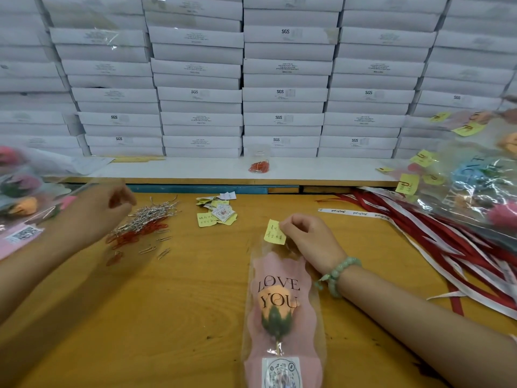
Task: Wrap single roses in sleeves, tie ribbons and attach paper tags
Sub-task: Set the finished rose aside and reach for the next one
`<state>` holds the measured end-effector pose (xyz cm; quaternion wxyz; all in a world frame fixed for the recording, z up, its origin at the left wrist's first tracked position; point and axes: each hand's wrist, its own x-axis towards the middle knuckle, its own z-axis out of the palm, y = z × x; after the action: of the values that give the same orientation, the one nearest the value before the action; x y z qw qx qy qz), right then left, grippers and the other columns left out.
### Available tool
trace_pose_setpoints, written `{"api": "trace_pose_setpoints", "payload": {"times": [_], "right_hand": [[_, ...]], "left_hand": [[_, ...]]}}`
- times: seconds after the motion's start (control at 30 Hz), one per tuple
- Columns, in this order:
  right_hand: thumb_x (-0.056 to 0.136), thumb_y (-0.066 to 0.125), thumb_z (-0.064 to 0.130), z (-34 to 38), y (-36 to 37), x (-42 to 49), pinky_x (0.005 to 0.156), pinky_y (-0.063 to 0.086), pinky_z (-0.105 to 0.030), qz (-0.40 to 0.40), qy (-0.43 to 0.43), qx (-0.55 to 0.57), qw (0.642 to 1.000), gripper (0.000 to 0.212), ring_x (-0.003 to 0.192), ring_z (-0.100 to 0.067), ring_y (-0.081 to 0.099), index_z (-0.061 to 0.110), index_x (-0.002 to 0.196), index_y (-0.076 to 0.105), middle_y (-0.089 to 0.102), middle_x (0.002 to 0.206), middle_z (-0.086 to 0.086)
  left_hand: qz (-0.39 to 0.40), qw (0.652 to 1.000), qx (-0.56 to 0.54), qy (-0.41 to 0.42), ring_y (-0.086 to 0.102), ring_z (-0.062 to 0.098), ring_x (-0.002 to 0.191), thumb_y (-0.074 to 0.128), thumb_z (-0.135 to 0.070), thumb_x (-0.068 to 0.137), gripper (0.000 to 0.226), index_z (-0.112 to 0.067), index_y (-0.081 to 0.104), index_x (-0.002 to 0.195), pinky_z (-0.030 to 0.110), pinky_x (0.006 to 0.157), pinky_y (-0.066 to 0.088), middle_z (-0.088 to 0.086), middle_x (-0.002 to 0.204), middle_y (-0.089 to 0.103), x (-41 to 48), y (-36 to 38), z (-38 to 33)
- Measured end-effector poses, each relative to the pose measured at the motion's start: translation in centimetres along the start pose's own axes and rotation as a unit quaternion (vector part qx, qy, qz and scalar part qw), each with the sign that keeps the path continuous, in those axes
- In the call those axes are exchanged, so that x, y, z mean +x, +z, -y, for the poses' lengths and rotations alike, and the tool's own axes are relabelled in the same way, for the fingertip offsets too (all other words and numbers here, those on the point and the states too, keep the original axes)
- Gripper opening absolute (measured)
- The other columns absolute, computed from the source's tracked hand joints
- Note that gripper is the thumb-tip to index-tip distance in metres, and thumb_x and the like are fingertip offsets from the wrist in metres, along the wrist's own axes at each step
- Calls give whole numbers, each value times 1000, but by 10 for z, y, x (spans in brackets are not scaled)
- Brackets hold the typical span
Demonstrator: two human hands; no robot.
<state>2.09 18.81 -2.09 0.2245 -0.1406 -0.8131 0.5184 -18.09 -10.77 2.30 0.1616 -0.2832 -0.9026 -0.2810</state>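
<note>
The sleeved rose (279, 303) lies on the bench (167, 303) by its front edge, a little right of the middle. The right hand (307, 239) pinches a yellow tag (274, 232) at the sleeve's far end. The left hand (103, 208) is blurred above the paper clips (145, 222) toward the left edge, and whether it grips anything cannot be told.

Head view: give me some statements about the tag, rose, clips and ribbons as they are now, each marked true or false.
1. The right hand pinches a yellow tag at the top of the sleeve. True.
2. The rose in the sleeve is red. False: it is orange.
3. The left hand is beside the paper clips. True.
4. The ribbons lie to the left of the sleeve. False: they lie to its right.
</note>
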Motion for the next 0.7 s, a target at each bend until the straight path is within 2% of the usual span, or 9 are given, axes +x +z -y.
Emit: {"api": "trace_pose_setpoints", "payload": {"times": [0.07,0.17,0.27,0.37,0.43,0.57,0.7], "right_hand": [[93,56,22,1,1,0,53,44,-24,5,5,-10,1000,26,56,-9,54,3,76,63,61,62,3],[92,57,20,1,3,-1,55,47,-21,24,11,-9,1000,20,62,-12,59,9,77,64,65,72,-4],[91,58,16,2,3,-1,49,45,-17,30,9,16,999,17,56,-11,56,11,76,63,62,62,-1],[90,60,16,1,1,0,49,43,-14,14,-7,19,1000,16,49,-4,52,12,75,63,57,53,7],[89,62,17,1,1,-1,51,44,-14,14,-19,22,999,16,49,-2,52,14,74,63,58,54,8],[88,66,17,2,1,-1,53,46,-14,15,-34,35,999,14,52,-2,54,15,74,63,60,58,8],[87,67,16,3,1,-2,56,46,-16,24,-41,32,998,13,53,-3,54,15,75,63,60,63,7]], "left_hand": [[39,985,156,57,55,10,65,63,-10,85,27,-29,56,67,31,56,42,-8,69,60,4,-3,15],[118,962,242,37,55,2,64,67,-31,85,22,-30,57,65,26,57,41,-13,67,59,7,-6,27],[221,954,204,-5,61,0,53,77,-40,78,22,-25,64,67,25,58,51,-11,61,66,10,-10,32],[317,933,165,-52,63,7,53,84,-40,69,26,-21,67,74,22,49,52,-6,64,70,8,-16,29],[321,929,177,-58,62,8,54,86,-36,66,26,-21,67,75,20,48,51,-5,67,71,7,-14,27],[293,918,266,-19,58,0,63,81,-30,70,18,-27,63,72,9,53,44,-12,70,65,4,-6,19],[282,912,297,-5,56,-2,66,76,-26,72,15,-28,61,71,11,57,45,-13,71,62,0,-4,13]]}}
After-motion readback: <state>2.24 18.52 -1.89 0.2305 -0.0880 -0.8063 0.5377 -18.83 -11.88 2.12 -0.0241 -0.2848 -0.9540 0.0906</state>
